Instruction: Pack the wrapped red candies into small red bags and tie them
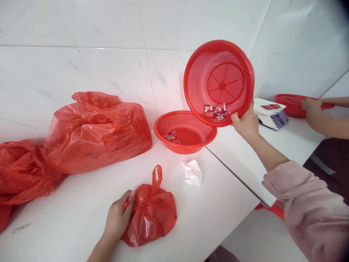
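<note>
My left hand [120, 214] grips a knotted red plastic bag [154, 222] by one of its tied ends, and the bag rests on the white table. A loop handle sticks up from the knot. With my right hand [247, 123] I hold a red plastic colander [197, 72] by its lower right rim, raised and tilted so its inside faces me. Several small red-and-white wrapped packets [217, 111] lie against its lower wall. Partly behind and below it, a second red colander [188, 148] stands on the table with several similar packets [170, 136] inside.
Large red plastic bags [103, 134] [24, 167] line the table's left side against the tiled wall. A crumpled white tissue [192, 173] lies near the lower colander. At right are a white box [265, 109] and another person's hands [312, 106] at a red basin [289, 100].
</note>
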The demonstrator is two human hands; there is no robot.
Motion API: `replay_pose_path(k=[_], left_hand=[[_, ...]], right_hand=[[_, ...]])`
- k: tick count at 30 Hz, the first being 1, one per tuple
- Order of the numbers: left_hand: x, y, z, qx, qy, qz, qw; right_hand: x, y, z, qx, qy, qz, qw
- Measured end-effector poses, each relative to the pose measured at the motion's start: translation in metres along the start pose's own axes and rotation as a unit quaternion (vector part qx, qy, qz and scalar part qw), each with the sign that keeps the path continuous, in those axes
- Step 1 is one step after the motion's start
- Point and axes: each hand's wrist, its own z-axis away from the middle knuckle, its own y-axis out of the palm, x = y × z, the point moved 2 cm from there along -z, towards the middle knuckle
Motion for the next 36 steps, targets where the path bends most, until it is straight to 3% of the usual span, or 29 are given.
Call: replay_pose_path(k=[4, 19, 22, 24, 28, 33, 36], left_hand=[[0.003, 0.000, 0.000, 0.034, -0.011, 0.004, 0.999], [-0.001, 0.000, 0.002, 0.007, 0.003, 0.010, 1.000], [-0.001, 0.000, 0.001, 0.010, 0.003, 0.008, 1.000], [0.002, -0.001, 0.000, 0.020, 0.002, 0.003, 1.000], [0.003, -0.001, 0.000, 0.030, 0.002, 0.002, 1.000], [-0.001, 0.000, 0.001, 0.000, -0.003, 0.006, 1.000], [0.000, 0.000, 0.000, 0.009, -0.005, -0.001, 1.000]], right_hand=[[0.007, 0.003, 0.005, 0.007, -0.064, 0.102, 0.993], [0.008, 0.009, 0.008, -0.011, -0.102, 0.127, 0.987], [-0.003, 0.005, 0.000, -0.032, -0.034, 0.009, 0.999], [-0.014, 0.005, -0.008, -0.039, 0.056, -0.129, 0.989], [-0.041, 0.008, -0.020, -0.062, 0.266, -0.369, 0.888], [-0.082, 0.009, -0.017, -0.049, 0.404, -0.412, 0.815], [-0.103, 0.014, -0.008, -0.046, 0.450, -0.422, 0.786]])
